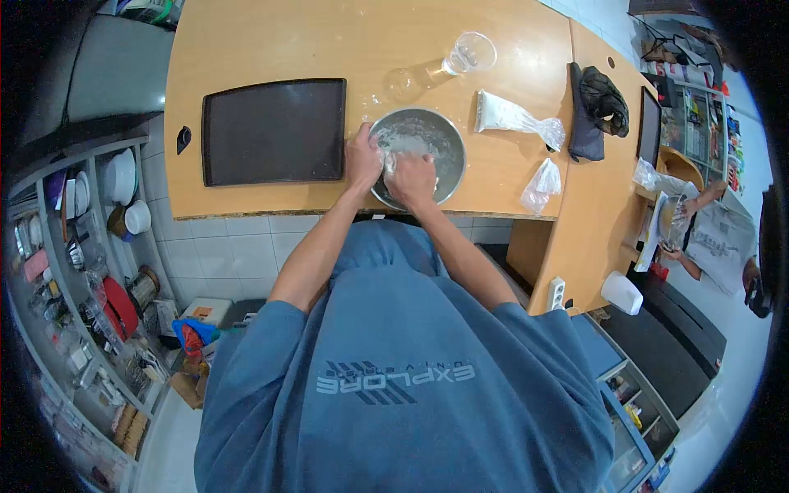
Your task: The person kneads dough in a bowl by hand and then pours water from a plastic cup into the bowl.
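Note:
A round metal bowl (pixel 457 148) stands near the front edge of the table, its inner wall smeared with white flour. My left hand (pixel 363 158) grips the bowl's left rim, fingers closed around it. Inside the bowl, my right hand (pixel 411 179) is closed, its knuckles up, pressing into pale dough (pixel 388 162) at the left side. Most of the dough is hidden under that hand. White smears show on my fingers.
Left of the bowl lies a dark baking tray (pixel 275 133). Behind it is a clear plastic container (pixel 472 54) lying on its side. To the right are a bag of white powder (pixel 509 112), a smaller plastic bag (pixel 541 186) and black cloth (pixel 604 103). Another person (pixel 715 230) works at far right.

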The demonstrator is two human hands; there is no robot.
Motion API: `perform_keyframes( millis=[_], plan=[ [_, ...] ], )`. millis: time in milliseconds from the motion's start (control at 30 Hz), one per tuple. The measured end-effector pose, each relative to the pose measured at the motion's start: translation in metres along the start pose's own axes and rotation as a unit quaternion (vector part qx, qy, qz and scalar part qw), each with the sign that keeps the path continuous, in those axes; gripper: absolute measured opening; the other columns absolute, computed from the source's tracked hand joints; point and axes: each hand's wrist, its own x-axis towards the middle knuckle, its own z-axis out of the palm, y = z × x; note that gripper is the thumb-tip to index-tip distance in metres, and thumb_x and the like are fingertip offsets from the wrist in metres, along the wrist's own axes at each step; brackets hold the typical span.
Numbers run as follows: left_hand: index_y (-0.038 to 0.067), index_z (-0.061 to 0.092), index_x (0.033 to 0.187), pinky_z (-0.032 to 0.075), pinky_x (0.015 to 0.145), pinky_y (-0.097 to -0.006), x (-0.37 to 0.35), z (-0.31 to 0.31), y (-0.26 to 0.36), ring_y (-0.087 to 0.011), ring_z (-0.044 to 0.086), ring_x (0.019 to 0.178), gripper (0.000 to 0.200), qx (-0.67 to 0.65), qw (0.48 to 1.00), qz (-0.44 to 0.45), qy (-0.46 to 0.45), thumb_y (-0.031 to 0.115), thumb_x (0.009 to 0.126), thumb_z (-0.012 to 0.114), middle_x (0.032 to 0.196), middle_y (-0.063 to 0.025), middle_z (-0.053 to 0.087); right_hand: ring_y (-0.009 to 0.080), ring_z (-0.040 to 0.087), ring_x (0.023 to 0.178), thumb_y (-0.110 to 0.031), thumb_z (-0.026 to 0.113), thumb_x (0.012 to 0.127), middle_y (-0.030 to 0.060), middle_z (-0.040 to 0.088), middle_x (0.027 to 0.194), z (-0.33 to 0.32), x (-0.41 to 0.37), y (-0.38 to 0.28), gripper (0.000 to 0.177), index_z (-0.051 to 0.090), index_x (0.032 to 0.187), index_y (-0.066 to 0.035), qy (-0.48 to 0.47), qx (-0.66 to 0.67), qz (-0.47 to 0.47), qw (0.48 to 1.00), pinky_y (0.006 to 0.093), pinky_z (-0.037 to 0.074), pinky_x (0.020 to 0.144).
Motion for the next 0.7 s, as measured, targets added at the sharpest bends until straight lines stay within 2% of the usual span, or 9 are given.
perform_keyframes(
  millis=[67,167,267,367,467,567,700],
  plan=[
    [0.002,0.063,0.114,0.052,0.078,-0.0512,0.001,0.002,-0.002,-0.0467,0.067,0.094,0.021,-0.007,1.0,-0.012,-0.005,0.004,0.093,0.058,0.096,-0.0275,0.07,0.0326,0.068,0.085,-0.027,0.062,0.082,0.0147,0.071,0.083,0.0,0.002,-0.008,0.021,0.074,0.088,-0.011,-0.012,0.007,-0.01,1.0,0.0505,0.047,0.08],
    [0.002,0.063,0.113,0.052,0.079,-0.0502,-0.002,-0.001,0.001,-0.0465,0.067,0.094,0.02,-0.022,1.0,-0.018,-0.013,0.004,0.093,0.058,0.095,-0.0278,0.069,0.0344,0.068,0.083,-0.029,0.06,0.084,0.0162,0.072,0.083,-0.004,0.006,-0.005,0.024,0.074,0.088,-0.011,-0.078,0.016,0.03,0.996,0.0526,0.047,0.078],
    [0.001,0.063,0.113,0.052,0.078,-0.0494,-0.002,-0.005,0.006,-0.0474,0.066,0.094,0.019,-0.039,0.999,0.003,-0.022,0.005,0.094,0.057,0.093,-0.0282,0.068,0.0341,0.069,0.083,-0.031,0.057,0.089,0.0145,0.072,0.084,-0.001,0.001,-0.007,0.027,0.074,0.086,-0.011,0.021,0.027,0.045,0.998,0.0537,0.047,0.087],
    [0.0,0.062,0.111,0.051,0.076,-0.0496,-0.001,-0.01,0.012,-0.0485,0.065,0.092,0.017,-0.047,0.998,0.012,-0.047,0.006,0.095,0.057,0.091,-0.0286,0.067,0.0337,0.068,0.087,-0.031,0.057,0.09,0.0139,0.072,0.084,0.011,0.003,-0.006,0.026,0.073,0.087,-0.011,0.076,0.041,0.074,0.993,0.0543,0.045,0.089],
    [0.0,0.061,0.109,0.05,0.073,-0.0506,0.004,-0.011,0.007,-0.0494,0.064,0.09,0.015,-0.03,0.997,0.008,-0.065,0.007,0.096,0.056,0.089,-0.029,0.066,0.0321,0.065,0.092,-0.031,0.067,0.078,0.0127,0.071,0.089,0.03,0.012,0.001,0.022,0.071,0.089,-0.012,0.091,0.017,0.074,0.993,0.0511,0.044,0.084],
    [0.0,0.059,0.109,0.049,0.071,-0.051,0.005,-0.014,0.005,-0.0498,0.064,0.087,0.015,-0.018,0.996,0.005,-0.087,0.008,0.097,0.056,0.087,-0.0296,0.065,0.0296,0.065,0.096,-0.031,0.067,0.075,0.0099,0.072,0.093,0.021,0.022,0.0,0.026,0.07,0.093,-0.013,0.081,0.0,0.058,0.995,0.0505,0.044,0.085],
    [-0.001,0.058,0.108,0.046,0.067,-0.0533,0.006,-0.021,0.006,-0.0498,0.063,0.083,0.015,0.006,0.995,0.005,-0.096,0.008,0.097,0.054,0.082,-0.0312,0.061,0.0296,0.065,0.096,-0.032,0.068,0.074,0.0091,0.072,0.097,0.026,0.046,0.003,0.03,0.069,0.097,-0.013,0.049,-0.013,0.112,0.992,0.0506,0.044,0.088]
  ],
)
